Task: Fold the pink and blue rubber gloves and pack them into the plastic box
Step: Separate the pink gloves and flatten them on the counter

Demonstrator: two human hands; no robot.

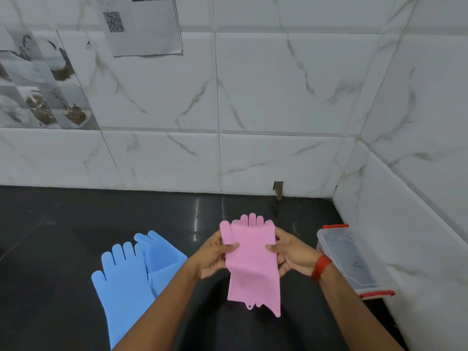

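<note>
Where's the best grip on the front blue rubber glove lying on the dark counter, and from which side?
Probably take the front blue rubber glove at its cuff end, the long flat stretch toward the near edge, coming from above. Its fingers point at the wall and its right edge overlaps the second blue glove, so a grip there might drag both.

You have plain pink gloves (250, 264) in front of you, one flat shade throughout. The blue gloves (131, 274) are a light sky blue. Your worktop (76, 236) is glossy black. The plastic box (349, 259) is clear with red clips at its ends. Your wrist band (321, 267) is red. The wall tiles (278, 84) are white with thin grey-brown marble veins, and the printed sheet (141, 24) is grey with a black QR pattern.
</note>
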